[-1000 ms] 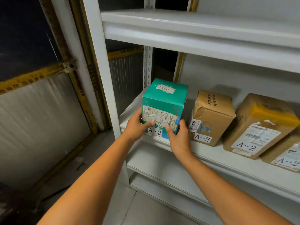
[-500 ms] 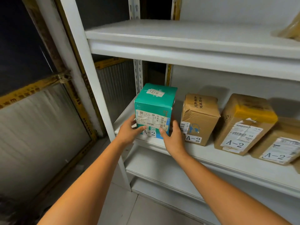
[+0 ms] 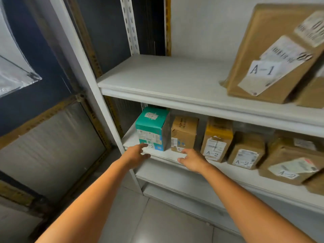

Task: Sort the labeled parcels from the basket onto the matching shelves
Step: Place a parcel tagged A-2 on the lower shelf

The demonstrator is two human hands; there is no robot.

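Both my hands have come off the teal box since a moment ago, when they held its lower front. My left hand and right hand now hover at the edge of the middle shelf, fingers loose and spread, gripping nothing. My left fingertips overlap the box's lower front corner, and I cannot tell whether they touch it.

The box stands at the shelf's left end, upright with its long axis vertical and its labelled front towards me. Only "-2" of its tag shows, and the sticker on top is too blurred to read. The brown parcel just beside it has a white tag that my right hand partly hides. The next parcel reads "A-2". On the upper shelf a tilted parcel reads "A-1".
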